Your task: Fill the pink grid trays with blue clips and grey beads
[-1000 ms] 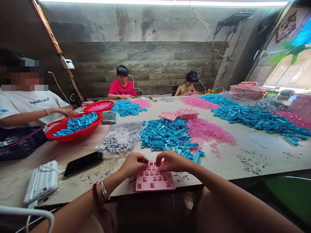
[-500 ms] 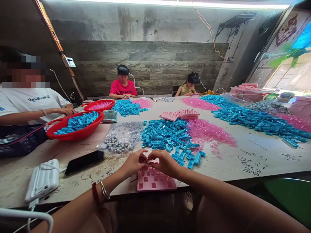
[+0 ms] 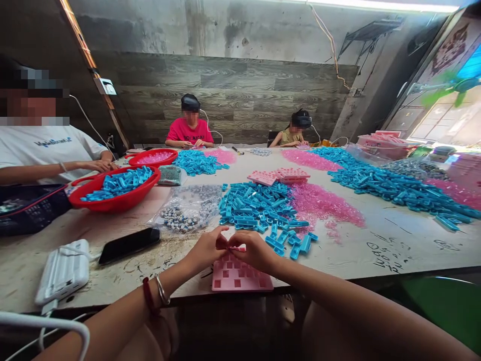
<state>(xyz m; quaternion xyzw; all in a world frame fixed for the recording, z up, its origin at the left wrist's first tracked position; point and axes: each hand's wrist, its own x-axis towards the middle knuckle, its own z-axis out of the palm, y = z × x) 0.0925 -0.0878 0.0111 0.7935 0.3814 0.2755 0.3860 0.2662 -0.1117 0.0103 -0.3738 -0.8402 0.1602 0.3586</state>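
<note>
A pink board with square holes point(image 3: 242, 284) lies at the table's front edge. Over its far part my left hand point(image 3: 210, 246) and my right hand point(image 3: 253, 249) meet, fingertips pinched together. Whatever sits between the fingertips is too small and too hidden to name. Just beyond my hands spreads a heap of blue plastic pieces point(image 3: 255, 205), with several loose blue pieces point(image 3: 291, 243) beside my right hand. A pile of small clear pink pieces point(image 3: 323, 208) adjoins the heap on its right. Left of the heap is a clear bag of small metallic parts point(image 3: 188, 208).
A phone point(image 3: 130, 245) and a white power bank point(image 3: 63, 273) with cables lie at left. Red baskets point(image 3: 116, 200) stand beyond. More pink boards point(image 3: 278, 175) are stacked behind the blue heap. Several co-workers sit around the table; a long blue pile point(image 3: 394, 185) stretches right.
The view has shifted slightly. My hands stay pinched together over the pink board, with the fingertips a little closer; a tiny bit seen between them earlier is now hidden.
</note>
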